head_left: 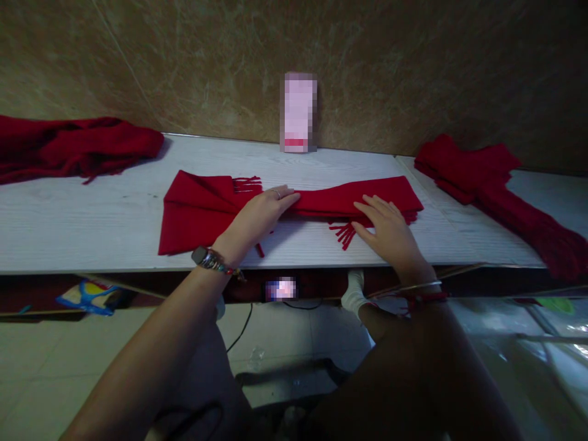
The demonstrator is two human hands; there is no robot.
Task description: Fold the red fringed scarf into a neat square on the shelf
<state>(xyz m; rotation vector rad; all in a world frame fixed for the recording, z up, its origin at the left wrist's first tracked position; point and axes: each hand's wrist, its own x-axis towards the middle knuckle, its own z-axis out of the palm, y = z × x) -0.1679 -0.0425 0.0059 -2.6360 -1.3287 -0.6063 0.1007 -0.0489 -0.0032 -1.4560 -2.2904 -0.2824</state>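
A red scarf (193,211) with fringed ends lies folded lengthwise on the white table (92,226), wider at its left part and narrow in the middle. My left hand (264,214) rests across the narrow part, its visible fingers stretched out over the cloth; its thumb is hidden. My right hand (383,229) lies on the scarf's right part, fingers spread. One fringe sticks out at the top near my left hand, another below the cloth beside my right thumb.
Another red scarf (82,147) lies bunched at the far left, and a further red scarf (473,171) at the right. A blurred pink box-like object (299,113) stands at the wall (206,67). Below the table edge are a lit screen (282,288) and a blue-yellow packet (92,297).
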